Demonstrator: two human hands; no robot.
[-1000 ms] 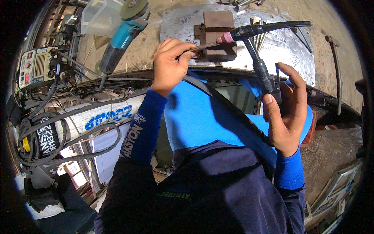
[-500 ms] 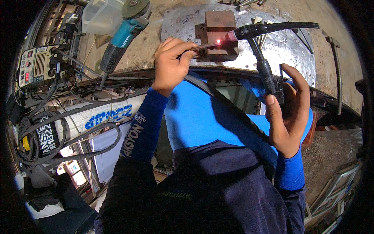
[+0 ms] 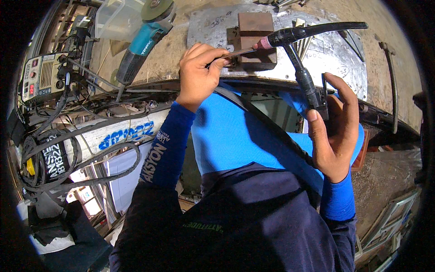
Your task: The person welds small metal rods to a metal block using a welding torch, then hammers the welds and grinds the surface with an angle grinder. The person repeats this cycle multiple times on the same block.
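Note:
My left hand (image 3: 199,75) pinches a thin metal strip (image 3: 240,52) between thumb and fingers. The strip's far end reaches over a reddish-brown block (image 3: 256,25), close to the pink nozzle (image 3: 263,43) of a black welding torch (image 3: 300,68). No glow shows at the nozzle; whether it touches the strip I cannot tell. My right hand (image 3: 335,140) is closed round the lower end of the torch handle, thumb on the near side and index finger raised along its lever. The other right fingers are partly hidden behind the handle.
The block stands on a scribbled metal plate (image 3: 206,25) on the bench. An angle grinder (image 3: 145,43) and a clear plastic bin (image 3: 117,20) are at left. A welding machine (image 3: 45,77), a white cylinder (image 3: 90,145) and looped cables lie farther left. A metal bar (image 3: 392,86) lies at right.
The bright red-white glow at the torch nozzle has gone out. The torch has shifted slightly left, while my left hand and the strip have stayed about still.

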